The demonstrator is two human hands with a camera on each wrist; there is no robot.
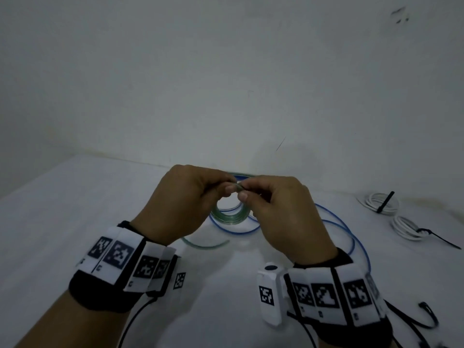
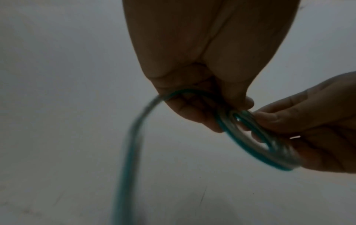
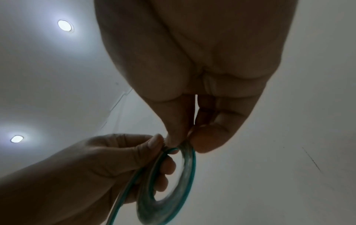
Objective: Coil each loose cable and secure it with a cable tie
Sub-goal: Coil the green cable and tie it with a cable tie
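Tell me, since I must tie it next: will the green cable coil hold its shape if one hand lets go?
Probably not. The green cable coil is held in shape only by the left hand and right hand pinching its top, so its loops would likely spring open. Its loose tail hangs in a curve, suggesting a flexible, light cable.

Bare table lay left of the hands. Blue cable and tied white coils crowded the right.

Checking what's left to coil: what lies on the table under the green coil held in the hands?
Under the green coil a loose blue cable sprawls on the table. The left hand and right hand hide part of it.
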